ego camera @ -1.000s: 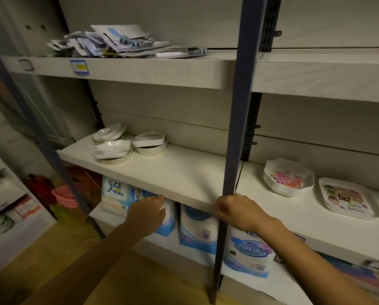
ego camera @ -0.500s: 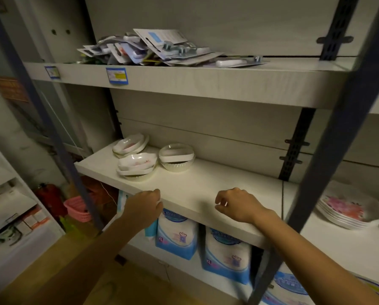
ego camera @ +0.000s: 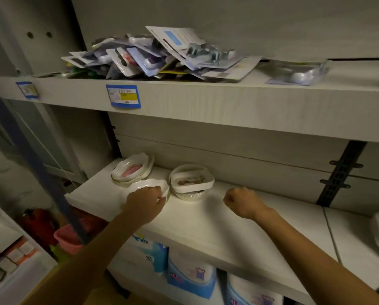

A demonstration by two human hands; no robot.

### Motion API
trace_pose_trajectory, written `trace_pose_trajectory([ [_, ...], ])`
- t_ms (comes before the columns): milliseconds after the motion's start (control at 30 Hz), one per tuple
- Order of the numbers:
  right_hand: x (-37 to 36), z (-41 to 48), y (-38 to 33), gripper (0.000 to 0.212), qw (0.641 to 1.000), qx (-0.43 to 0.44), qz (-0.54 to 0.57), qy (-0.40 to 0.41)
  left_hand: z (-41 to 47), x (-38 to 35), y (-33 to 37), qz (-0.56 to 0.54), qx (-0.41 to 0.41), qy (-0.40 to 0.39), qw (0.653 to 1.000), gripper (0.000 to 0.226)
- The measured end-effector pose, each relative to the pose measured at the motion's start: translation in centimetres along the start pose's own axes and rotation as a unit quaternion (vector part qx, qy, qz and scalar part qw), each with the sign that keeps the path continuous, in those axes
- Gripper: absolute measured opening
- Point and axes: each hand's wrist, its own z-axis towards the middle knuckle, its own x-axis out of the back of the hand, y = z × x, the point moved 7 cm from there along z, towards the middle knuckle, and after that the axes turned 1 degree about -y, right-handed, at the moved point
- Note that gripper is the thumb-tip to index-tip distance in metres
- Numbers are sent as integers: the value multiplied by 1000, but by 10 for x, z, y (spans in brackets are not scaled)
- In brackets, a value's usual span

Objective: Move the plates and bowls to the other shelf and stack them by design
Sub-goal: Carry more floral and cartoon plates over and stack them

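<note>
Gripping the near rim of the scalloped dish (ego camera: pixel 150 183) with my left hand (ego camera: pixel 145 202), at the shelf (ego camera: pixel 206 219) left end, I should lift level, clear of the square bowl (ego camera: pixel 192 182) just right; my right hand (ego camera: pixel 244 202) is fisted, empty.

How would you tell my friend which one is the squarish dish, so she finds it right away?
Find the middle shelf, under the one piled with packets. Toward its left end sit white dishes; the squarish dish is the rightmost, resting on a round bowl with little holes. Its neighbours have wavy rims, but this one has straight sides and rounded corners.
</note>
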Motion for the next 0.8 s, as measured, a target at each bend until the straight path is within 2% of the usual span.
trace_pose_trajectory([
  [167, 7, 38, -10, 39, 996, -68, -35, 41, 35, 3, -21, -21, -18, 22, 999, 35],
  [333, 14, 79, -24, 46, 987, -127, -68, 74, 64, -2, -41, 6, -57, 6, 998, 33],
  [433, 10, 100, -33, 46, 982, -158, -94, 44, 74, -1, -53, -25, -67, -2, 997, 30],
  [567, 3, 115, -37, 30, 966, -211, -151, -6, 83, -2, -64, -31, -90, -4, 995, 29],
  [667, 0, 117, -37, 28, 956, -233, -171, -39, 89, -2, -69, -27, -101, -1, 994, 28],
  [800, 3, 116, -33, 30, 963, -233, -116, -66, 95, -5, -74, -30, -103, -11, 994, 29],
])
